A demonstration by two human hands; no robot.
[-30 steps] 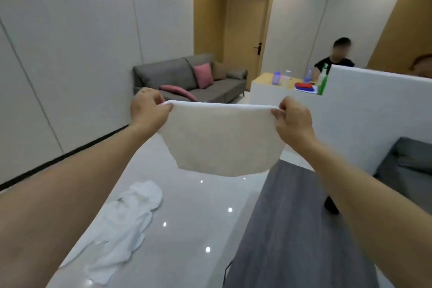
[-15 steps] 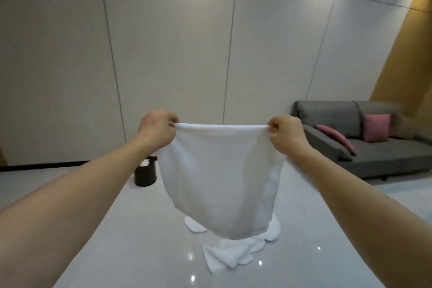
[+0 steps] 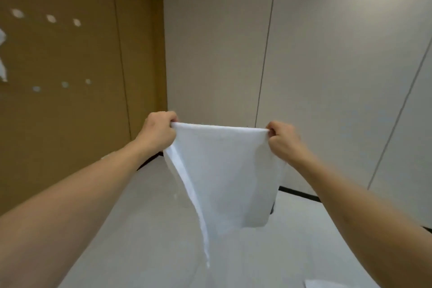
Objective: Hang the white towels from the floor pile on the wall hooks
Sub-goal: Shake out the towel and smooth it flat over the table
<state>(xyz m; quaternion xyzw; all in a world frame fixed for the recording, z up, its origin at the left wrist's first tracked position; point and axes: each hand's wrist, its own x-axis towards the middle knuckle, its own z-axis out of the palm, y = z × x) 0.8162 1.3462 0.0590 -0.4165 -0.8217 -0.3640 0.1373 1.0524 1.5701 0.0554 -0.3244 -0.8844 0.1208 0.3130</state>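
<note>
— Up front, head view: white towel (image 3: pixel 224 170) stretched out in mid-air, above the pale floor (image 3: pixel 145 241).
— Hands?
— Left hand (image 3: pixel 159 132) pinching one top corner, right hand (image 3: pixel 281 139) pinching the other, fingers curled tight on cloth.
— Hooks?
— Off left, round wall hooks (image 3: pixel 51 18) in rows on the tan wall (image 3: pixel 70 124); another white towel (image 3: pixel 2 58) at the frame edge. Well apart from the held one.

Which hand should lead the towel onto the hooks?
Probably the left hand. It grips the towel corner on the side of the brown wall, where the hooks sit. The right hand holds the far corner, by the white wall.
</note>
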